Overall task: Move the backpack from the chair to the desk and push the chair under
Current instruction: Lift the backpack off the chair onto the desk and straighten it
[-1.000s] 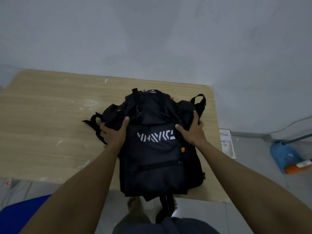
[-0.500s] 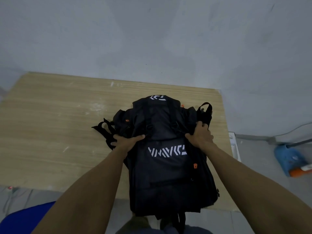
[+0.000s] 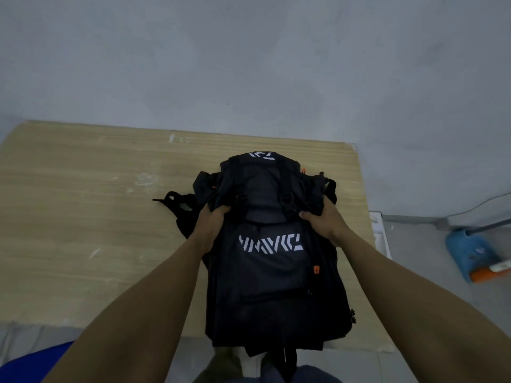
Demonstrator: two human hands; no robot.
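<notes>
the backpack (image 3: 272, 252) lies on the counter (image 3: 83, 217) at centre frame, its lower end overhanging the near edge. left hand (image 3: 211, 217) and right hand (image 3: 322, 219) each clutch its upper fabric; best slide it farther up before letting go.

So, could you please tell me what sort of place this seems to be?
Probably a sparse workroom or study corner: a bare wooden desk against a plain grey wall, a tiled floor, a cable along the skirting.

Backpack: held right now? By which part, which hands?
Yes. Both hands grip the black backpack at its upper sides: left hand, right hand, fingers bunching the fabric. It lies on the desk.
</notes>
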